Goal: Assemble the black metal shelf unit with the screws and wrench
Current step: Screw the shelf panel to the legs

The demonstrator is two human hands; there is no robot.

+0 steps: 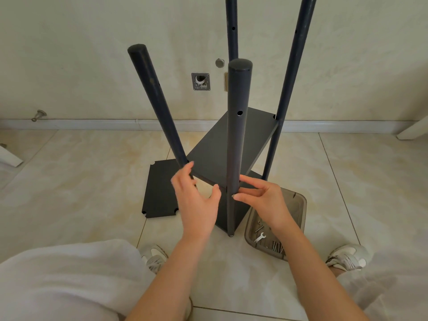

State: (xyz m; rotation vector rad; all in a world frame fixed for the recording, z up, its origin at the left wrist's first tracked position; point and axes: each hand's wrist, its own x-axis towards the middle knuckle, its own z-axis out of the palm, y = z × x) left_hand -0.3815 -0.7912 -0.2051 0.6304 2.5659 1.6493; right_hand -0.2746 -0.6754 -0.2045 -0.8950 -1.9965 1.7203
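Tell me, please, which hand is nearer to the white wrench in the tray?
Right. The right hand is at the front pole, in the picture just above the wrench in the tray; the left hand is across that pole, farther to the left.

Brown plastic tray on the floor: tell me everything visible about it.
The brown translucent plastic tray is shallow, rectangular, with rounded corners and a raised rim. It sits flat on the beige tiled floor, just right of the black shelf unit's nearest round post. Inside lie a small silver wrench and several loose metal screws. The right hand and its forearm pass in front, hiding part of it.
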